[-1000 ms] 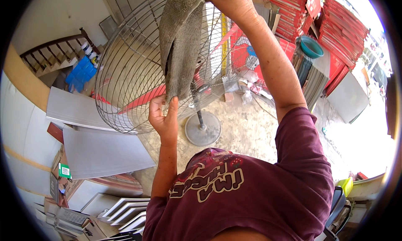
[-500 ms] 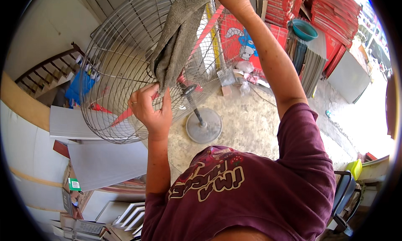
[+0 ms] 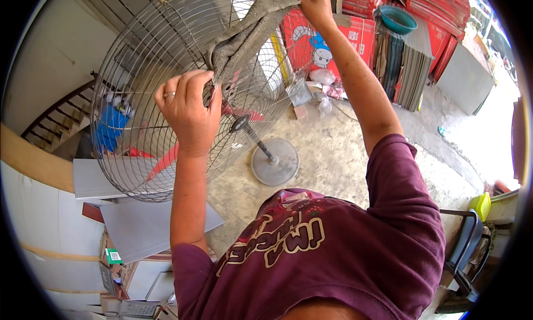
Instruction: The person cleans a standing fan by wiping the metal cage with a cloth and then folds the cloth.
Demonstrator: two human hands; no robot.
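A grey-brown cloth (image 3: 250, 34) is stretched slantwise between my two hands, folded along its length. My left hand (image 3: 191, 106), wearing a ring, pinches its lower end in front of a fan's wire cage. Higher up and to the right, my right hand (image 3: 315, 6) grips the cloth's other end. Behind the cloth stands a large pedestal fan with a round wire guard (image 3: 125, 170) and red blades (image 3: 164, 163). Its pole runs down to a round grey base (image 3: 275, 162) on the floor. The cloth hides part of the guard.
Red cartons (image 3: 358, 39) and stacked grey panels (image 3: 413, 78) stand at the far right, with a teal basin (image 3: 397, 20) on top. A blue chair (image 3: 466, 248) is at the right. Grey boards (image 3: 136, 225) lie at the left, near a staircase railing (image 3: 58, 106).
My left hand has risen and turned its back more into view. The right hand has come lower, and the cloth now slants more to the right.
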